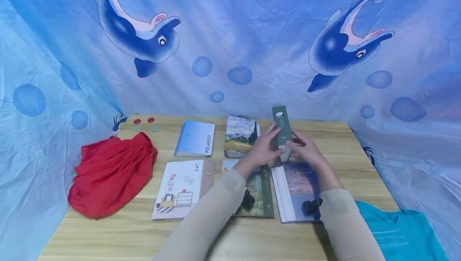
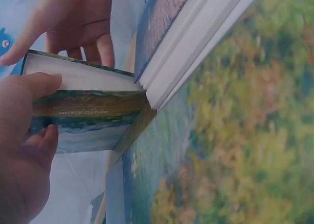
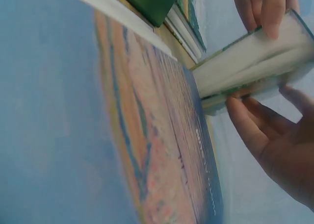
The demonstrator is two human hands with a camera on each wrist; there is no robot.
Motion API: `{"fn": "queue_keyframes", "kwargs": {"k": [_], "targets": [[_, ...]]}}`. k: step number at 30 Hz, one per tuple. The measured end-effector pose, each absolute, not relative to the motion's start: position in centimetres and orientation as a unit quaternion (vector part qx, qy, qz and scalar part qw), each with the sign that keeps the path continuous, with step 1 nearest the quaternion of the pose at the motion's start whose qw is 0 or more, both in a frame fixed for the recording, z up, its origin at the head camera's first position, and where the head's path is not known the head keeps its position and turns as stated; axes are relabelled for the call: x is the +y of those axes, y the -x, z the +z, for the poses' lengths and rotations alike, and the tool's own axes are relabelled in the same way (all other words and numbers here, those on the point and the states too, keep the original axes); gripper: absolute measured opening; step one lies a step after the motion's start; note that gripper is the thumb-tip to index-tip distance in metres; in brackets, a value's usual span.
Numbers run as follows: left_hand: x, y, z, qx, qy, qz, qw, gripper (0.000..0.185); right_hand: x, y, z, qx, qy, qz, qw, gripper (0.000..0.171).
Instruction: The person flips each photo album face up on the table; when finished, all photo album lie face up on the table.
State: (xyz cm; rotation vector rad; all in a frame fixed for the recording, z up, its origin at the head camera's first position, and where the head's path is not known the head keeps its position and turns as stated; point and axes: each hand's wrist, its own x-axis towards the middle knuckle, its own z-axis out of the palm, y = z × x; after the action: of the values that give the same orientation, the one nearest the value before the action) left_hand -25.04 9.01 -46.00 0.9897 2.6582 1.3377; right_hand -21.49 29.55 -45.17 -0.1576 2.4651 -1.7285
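Noted at far left a red cloth heaped on the desk, with a few small red and teal discs behind it. Next found a pale blue Polaroid album lying flat, and nearer the front a white album printed with a drawn room. Then a landscape album at the back, and a green-spined album flat under the left forearm.

Held just right of centre, upright on its end and above the desk: the slim green album, its lower end close over the far edge of the blue-and-pink album. Gripped from one side by the left hand, thumb on the page edge and fingers on the cover in the left wrist view; clasped from the other side by the right hand, fingers curled round it.

Judged best to keep pressure even on both covers and to support the lower end, lest the album tip or splay open.

Saw no box, tray or bin. All albums closed, so contents not visible. At far right, a teal cloth off the desk edge.
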Motion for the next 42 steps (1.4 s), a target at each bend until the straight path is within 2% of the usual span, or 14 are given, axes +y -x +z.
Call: {"fn": "queue_keyframes", "kwargs": {"k": [6, 14, 22, 29, 37, 42], "targets": [[8.5, 25.3, -45.8, 0.848, -0.312, 0.428, 0.004, 0.08, 29.9, 21.7, -45.5, 0.83, 0.082, -0.544, 0.097, 0.088], [7.3, 25.5, -46.1, 0.832, -0.302, 0.464, 0.023, 0.077, 31.0, 22.5, -46.7, 0.848, 0.105, -0.504, 0.13, 0.082], [7.0, 25.5, -46.8, 0.824, -0.284, 0.486, 0.066, 0.074, 31.4, 22.8, -47.0, 0.89, 0.082, -0.431, 0.128, 0.087], [7.6, 25.6, -47.2, 0.801, -0.279, 0.524, 0.083, 0.072, 32.3, 23.0, -46.8, 0.892, 0.075, -0.424, 0.14, 0.091], [9.1, 25.3, -48.4, 0.798, -0.189, 0.562, 0.107, 0.07, 33.8, 22.8, -46.6, 0.892, 0.039, -0.427, 0.147, 0.092], [10.3, 25.2, -48.7, 0.821, -0.171, 0.534, 0.111, 0.066, 34.3, 22.7, -46.6, 0.896, -0.006, -0.423, 0.135, 0.098]]}}
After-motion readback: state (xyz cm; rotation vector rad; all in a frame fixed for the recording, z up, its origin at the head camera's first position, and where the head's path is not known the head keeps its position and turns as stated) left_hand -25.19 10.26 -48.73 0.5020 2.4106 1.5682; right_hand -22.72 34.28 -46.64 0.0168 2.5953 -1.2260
